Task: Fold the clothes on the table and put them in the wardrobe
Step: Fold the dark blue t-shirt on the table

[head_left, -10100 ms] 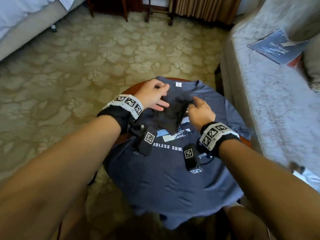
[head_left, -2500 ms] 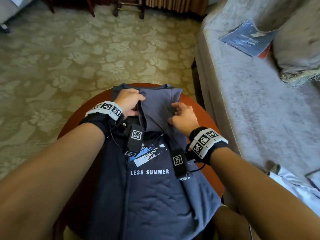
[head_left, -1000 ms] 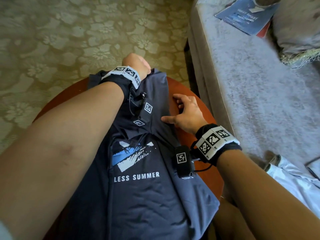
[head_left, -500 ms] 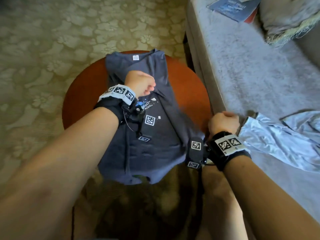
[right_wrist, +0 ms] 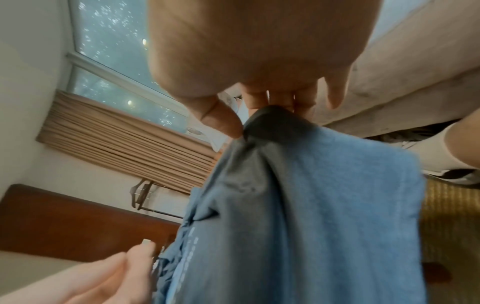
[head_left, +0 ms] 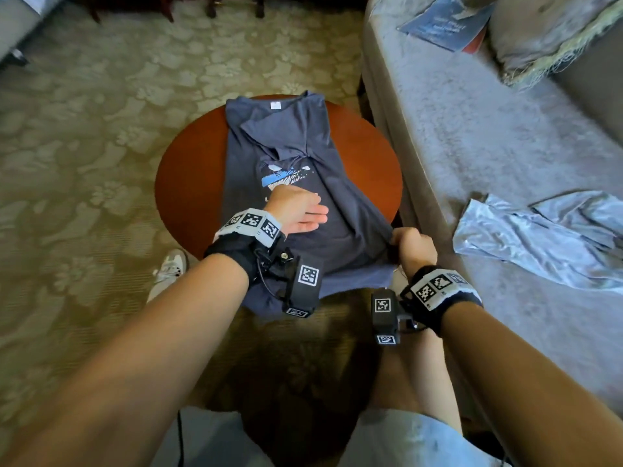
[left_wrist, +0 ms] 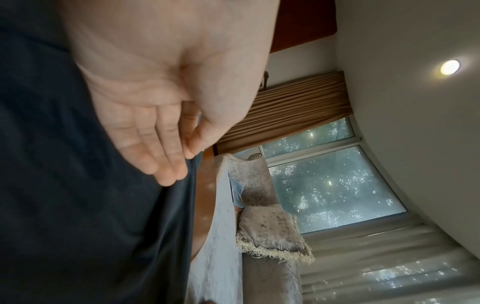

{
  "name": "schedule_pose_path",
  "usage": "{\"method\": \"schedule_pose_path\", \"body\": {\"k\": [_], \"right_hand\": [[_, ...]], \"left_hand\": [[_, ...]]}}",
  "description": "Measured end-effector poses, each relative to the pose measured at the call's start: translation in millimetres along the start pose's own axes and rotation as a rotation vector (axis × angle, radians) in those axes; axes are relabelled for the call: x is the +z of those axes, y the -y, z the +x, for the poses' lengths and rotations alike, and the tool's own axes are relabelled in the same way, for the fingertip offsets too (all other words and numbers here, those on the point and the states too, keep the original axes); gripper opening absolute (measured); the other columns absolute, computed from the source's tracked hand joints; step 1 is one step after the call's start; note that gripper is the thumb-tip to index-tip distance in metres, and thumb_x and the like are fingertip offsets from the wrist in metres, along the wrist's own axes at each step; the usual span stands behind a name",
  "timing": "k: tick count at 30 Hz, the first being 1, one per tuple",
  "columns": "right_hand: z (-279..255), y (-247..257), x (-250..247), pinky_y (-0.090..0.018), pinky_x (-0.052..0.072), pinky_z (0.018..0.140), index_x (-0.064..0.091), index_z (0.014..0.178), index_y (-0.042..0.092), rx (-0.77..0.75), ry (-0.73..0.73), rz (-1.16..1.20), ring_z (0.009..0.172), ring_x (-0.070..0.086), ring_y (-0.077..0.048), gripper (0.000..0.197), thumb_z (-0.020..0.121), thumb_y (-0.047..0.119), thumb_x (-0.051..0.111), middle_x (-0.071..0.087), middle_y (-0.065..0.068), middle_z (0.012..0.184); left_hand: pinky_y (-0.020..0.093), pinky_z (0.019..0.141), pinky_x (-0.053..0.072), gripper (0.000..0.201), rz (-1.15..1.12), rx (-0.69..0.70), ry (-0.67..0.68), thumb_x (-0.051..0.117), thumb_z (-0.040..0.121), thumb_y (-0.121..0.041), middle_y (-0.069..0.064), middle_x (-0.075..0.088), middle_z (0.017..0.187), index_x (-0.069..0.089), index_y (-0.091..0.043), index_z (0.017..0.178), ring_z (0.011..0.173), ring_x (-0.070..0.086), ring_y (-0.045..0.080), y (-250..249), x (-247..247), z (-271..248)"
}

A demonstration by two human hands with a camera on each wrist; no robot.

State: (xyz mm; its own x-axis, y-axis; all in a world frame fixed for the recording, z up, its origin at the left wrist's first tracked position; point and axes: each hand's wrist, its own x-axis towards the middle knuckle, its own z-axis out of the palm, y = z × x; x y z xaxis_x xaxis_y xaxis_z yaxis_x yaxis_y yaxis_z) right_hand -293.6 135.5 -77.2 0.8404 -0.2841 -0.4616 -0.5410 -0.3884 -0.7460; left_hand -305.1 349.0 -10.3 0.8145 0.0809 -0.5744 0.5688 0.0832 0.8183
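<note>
At the far left a patterned carpet (head_left: pixel 84 136) spreads across the floor, with a white sneaker (head_left: pixel 168 271) planted on it just beside the near-left edge of the round wooden table (head_left: pixel 188 183). On the table lies the blue-grey T-shirt (head_left: pixel 286 139), collar at the far side, both sleeves folded in over the chest print, its hem hanging off the near edge toward the person.

The left hand (head_left: pixel 296 210) lies across the middle of the shirt just below the print, edge down, fingers straight and together (the left wrist view shows the palm bare and nothing in its grasp). Its wrist band and camera mount cover part of the lower shirt.

The right hand (head_left: pixel 409 246) is at the near-right corner of the hem, off the table's edge, fingers curled and thumb pressed in, pinching a bunch of the cloth; the right wrist view shows the fabric (right_wrist: pixel 298 205) hanging down from that pinch.

Right of the table stands a pale grey sofa (head_left: pixel 488 136), close against the table's rim. On its seat lies a crumpled light-blue garment (head_left: pixel 539 237), well apart from the shirt, and farther back a blue booklet (head_left: pixel 445 25) beside a fringed cushion (head_left: pixel 546 32).
</note>
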Motion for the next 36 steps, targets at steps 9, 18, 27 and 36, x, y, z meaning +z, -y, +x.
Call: {"method": "schedule_pose_path", "body": {"k": [9,18,27,36], "right_hand": [[-44,32,-11,-0.041,0.050,0.092,0.067,0.070,0.023,-0.302,0.075,0.065,0.093,0.062,-0.023,0.008,0.075,0.018,0.070,0.066,0.003,0.082],[-88,52,9,-0.019,0.037,0.063,0.058,0.080,0.024,-0.565,0.267,-0.364,0.082,0.052,-0.013,0.016,0.087,0.027,0.072,0.054,0.011,0.073],[-108,42,30,-0.030,0.046,0.093,0.066,0.120,0.014,-0.543,0.504,-0.678,0.113,0.058,-0.025,0.031,0.090,0.012,0.060,0.064,-0.007,0.123],[-97,25,18,-0.029,0.059,0.075,0.066,0.114,0.006,-0.137,0.767,-0.476,0.083,0.070,-0.021,0.022,0.095,0.013,0.056,0.073,-0.011,0.102]], "left_hand": [[0.041,0.087,0.050,0.043,-0.007,-0.092,-0.012,0.044,0.100,-0.040,0.019,0.058,0.128,0.049,-0.006,0.127,0.104,0.060,0.027,22,30,-25],[0.047,0.089,0.049,0.068,-0.217,-0.135,0.056,0.034,0.093,-0.066,0.015,0.061,0.110,0.048,-0.007,0.122,0.101,0.061,0.031,19,17,-17],[0.051,0.072,0.059,0.044,0.029,-0.078,-0.111,0.075,0.078,-0.018,0.026,0.066,0.104,0.059,0.005,0.112,0.088,0.069,0.038,39,3,-8],[0.048,0.086,0.053,0.028,-0.081,-0.090,-0.119,0.054,0.088,-0.009,0.017,0.064,0.096,0.055,-0.003,0.115,0.085,0.064,0.031,48,11,-2]]}}
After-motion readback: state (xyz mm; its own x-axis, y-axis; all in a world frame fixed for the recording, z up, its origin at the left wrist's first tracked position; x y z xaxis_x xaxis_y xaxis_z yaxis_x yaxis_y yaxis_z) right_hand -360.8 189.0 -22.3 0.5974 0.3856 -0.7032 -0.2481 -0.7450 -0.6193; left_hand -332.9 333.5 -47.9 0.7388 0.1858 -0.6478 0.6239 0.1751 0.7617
